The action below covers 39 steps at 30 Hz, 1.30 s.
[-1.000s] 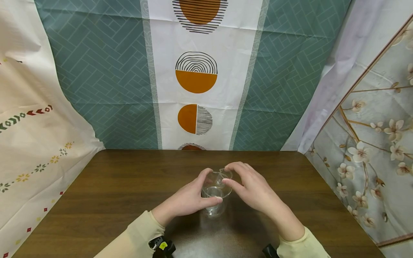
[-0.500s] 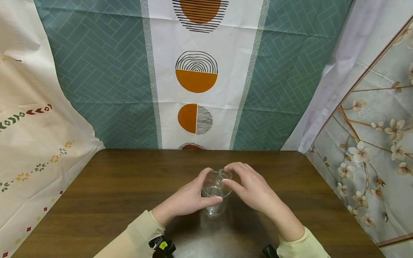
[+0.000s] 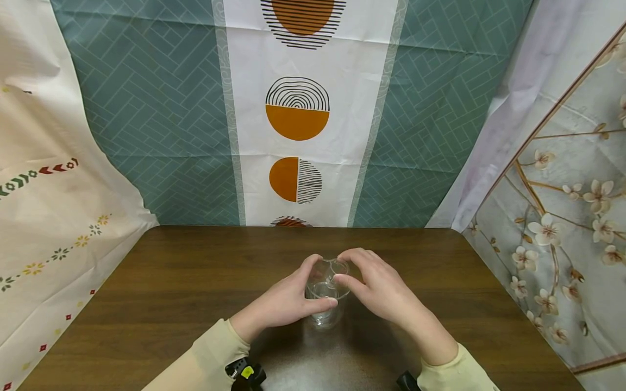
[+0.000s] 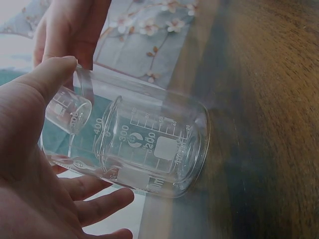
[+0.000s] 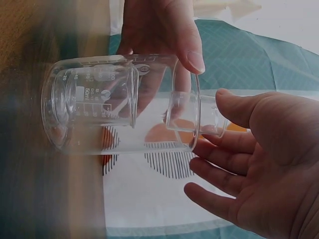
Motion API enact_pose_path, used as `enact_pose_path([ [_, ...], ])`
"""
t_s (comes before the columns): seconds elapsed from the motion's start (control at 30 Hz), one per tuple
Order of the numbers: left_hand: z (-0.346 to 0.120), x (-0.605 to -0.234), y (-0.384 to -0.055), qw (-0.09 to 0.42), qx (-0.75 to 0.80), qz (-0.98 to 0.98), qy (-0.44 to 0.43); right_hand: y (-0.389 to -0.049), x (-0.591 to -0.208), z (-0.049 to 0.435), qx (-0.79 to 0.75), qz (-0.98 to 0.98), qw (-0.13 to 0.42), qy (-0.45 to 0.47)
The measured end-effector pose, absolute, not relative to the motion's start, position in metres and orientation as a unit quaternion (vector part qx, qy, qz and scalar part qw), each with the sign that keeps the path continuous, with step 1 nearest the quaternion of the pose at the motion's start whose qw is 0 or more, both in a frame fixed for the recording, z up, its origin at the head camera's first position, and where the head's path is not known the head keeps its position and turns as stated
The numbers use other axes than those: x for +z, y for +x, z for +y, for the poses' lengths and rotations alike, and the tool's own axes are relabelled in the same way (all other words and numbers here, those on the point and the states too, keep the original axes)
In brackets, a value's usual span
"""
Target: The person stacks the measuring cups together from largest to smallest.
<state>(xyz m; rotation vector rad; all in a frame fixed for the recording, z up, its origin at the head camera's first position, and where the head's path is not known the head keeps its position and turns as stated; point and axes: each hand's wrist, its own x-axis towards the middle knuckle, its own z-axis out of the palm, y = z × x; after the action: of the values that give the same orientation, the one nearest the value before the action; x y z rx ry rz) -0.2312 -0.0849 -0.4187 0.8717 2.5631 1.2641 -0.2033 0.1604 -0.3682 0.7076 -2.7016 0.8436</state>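
Note:
A large clear glass beaker (image 4: 144, 89) stands upright on the table, held around its upper wall by my left hand (image 3: 286, 300). Inside it, at the bottom, sits a medium beaker (image 5: 94, 94) with white markings. A small beaker (image 4: 67, 112) is partly within the large one's mouth, above the medium beaker and apart from it. My right hand (image 3: 381, 285) pinches this small beaker near its rim, between thumb and fingers. The right wrist view shows the remaining right fingers stretched out beside the large beaker's rim.
The brown wooden table (image 3: 195, 271) extends around the hands. Behind it hangs a green and white patterned cloth (image 3: 166, 119). A cream cloth (image 3: 63, 233) borders the left side, and a flowered cloth (image 3: 552, 260) the right.
My right hand has shifted slightly left with the small beaker, which now sits more over the large beaker's inside. The left hand and large beaker have stayed in place.

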Motion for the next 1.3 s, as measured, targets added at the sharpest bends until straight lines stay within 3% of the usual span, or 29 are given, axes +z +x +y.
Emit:
enact_pose_path([
  [1.3, -0.0839, -0.4188, -0.2299, 0.068, 0.418, 0.858, 0.290, -0.2049, -0.3749, 0.1570, 0.274, -0.919, 0.108, 0.262],
])
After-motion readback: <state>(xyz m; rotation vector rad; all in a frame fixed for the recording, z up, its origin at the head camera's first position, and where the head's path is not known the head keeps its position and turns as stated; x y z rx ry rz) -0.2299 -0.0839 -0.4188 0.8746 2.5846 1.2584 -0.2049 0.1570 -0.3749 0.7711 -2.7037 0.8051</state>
